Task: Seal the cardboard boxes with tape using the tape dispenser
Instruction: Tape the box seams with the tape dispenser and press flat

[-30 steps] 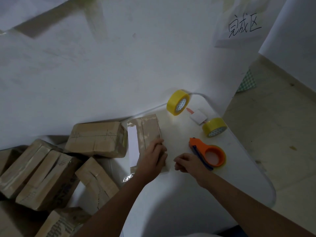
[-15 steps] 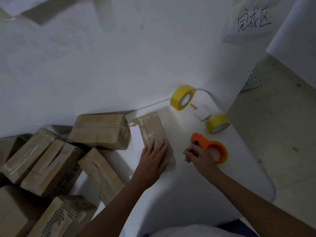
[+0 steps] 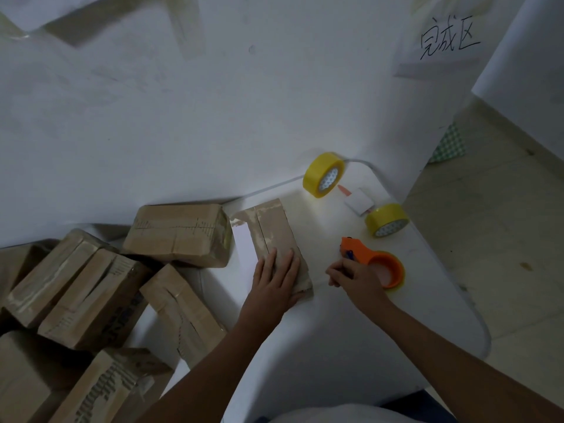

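Brown cardboard boxes, heaped at left (image 3: 82,288): seven visible in the pile, one cut by the frame edge.
Flat taped brown cardboard box (image 3: 276,236): one, lying on the white table (image 3: 335,331), just right of the pile.
Left hand (image 3: 273,280): one, fingers spread and pressed flat on the near end of that box.
Right hand (image 3: 355,277): one, fingers curled round the handle of the orange plastic tape dispenser (image 3: 374,261), which rests on the table right of the box.
Yellow tape rolls: two, one upright against the wall (image 3: 323,174), one tilted near the table's right edge (image 3: 386,219); a small white card (image 3: 359,201) lies between them.
Change: a second ago the left hand gripped the box edge and the right hand lay short of the dispenser; now the palm lies flat and the right hand has reached the handle.
Room: white wall, handwritten paper sign (image 3: 448,41) upper right, pale tiled floor (image 3: 503,239) at right.
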